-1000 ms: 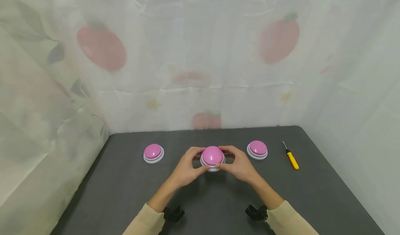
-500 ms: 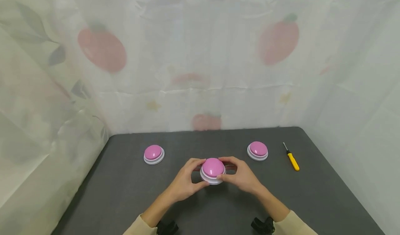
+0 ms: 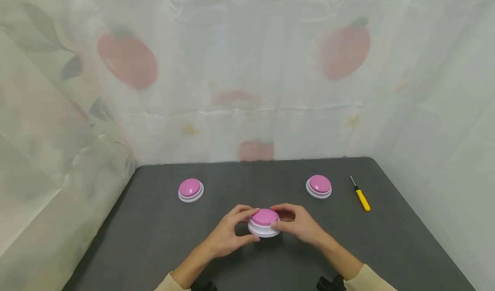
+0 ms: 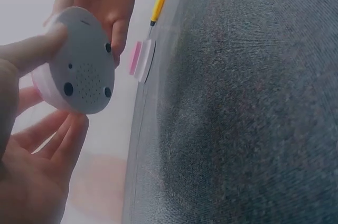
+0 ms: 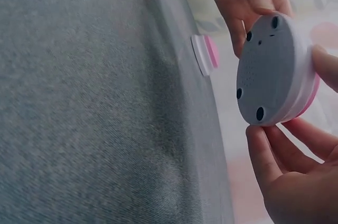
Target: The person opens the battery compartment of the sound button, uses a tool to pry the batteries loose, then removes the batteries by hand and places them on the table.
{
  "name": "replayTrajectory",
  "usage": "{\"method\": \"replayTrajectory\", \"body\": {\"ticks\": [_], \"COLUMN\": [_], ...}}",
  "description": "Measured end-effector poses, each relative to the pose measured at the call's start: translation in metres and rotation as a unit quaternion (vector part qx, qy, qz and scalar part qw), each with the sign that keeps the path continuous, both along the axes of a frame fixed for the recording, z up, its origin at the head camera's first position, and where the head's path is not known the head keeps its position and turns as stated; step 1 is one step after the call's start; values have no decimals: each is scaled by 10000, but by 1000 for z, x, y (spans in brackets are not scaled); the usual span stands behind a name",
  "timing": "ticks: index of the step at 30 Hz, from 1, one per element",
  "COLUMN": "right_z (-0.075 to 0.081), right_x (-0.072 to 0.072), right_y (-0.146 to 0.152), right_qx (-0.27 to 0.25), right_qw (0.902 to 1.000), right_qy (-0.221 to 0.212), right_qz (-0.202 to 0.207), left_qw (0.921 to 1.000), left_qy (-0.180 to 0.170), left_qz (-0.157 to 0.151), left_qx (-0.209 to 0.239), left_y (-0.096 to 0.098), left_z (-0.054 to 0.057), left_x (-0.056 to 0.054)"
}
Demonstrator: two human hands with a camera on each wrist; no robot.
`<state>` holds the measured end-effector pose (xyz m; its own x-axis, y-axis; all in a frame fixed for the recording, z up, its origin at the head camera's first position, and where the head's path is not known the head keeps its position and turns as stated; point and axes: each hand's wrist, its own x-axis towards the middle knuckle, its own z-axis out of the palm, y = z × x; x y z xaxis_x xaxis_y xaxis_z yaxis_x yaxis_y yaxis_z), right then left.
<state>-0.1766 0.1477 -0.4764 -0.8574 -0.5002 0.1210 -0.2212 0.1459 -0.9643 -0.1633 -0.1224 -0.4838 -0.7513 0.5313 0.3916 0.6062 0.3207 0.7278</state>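
Observation:
A push button with a pink dome and white base (image 3: 264,217) is held off the grey table between both hands. My left hand (image 3: 226,236) grips its left side, with index finger near the dome and thumb low by the base. My right hand (image 3: 303,226) grips the right side, its thumb on the white rim. The left wrist view shows the base's flat underside (image 4: 87,78), with small speaker holes and dark round spots; the left thumb overlaps it. From the right wrist, that underside (image 5: 266,71) appears tilted, facing the table.
Two similar pink push buttons stand on the table, one at the far left (image 3: 190,190) and one at the far right (image 3: 319,186). A screwdriver with a yellow handle (image 3: 362,200) lies right of them. Behind the table hangs a pale curtain (image 3: 247,67) with fruit prints.
Both hands have brought the held push button nearer to me, and its dome now tips away so more of the white side shows. The other two buttons and the screwdriver stay put.

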Motion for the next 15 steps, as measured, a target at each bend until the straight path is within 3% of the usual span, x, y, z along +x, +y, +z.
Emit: {"method": "replayTrajectory", "body": {"ticks": [9,15], "right_z": [1,6], "right_x": [9,13], "right_y": [-3,-3], "right_qx": [3,-41], "right_qw": [9992,9995], "right_qy": [-391,-221], "right_qz": [-116,-237], "left_qw": [9993,9970], "left_qy": [-240,-521], "left_qz": [-48,68], "left_qx": [291,564], "left_y": [0,3], "left_z": [-2,4], "left_x": [1,2]}}
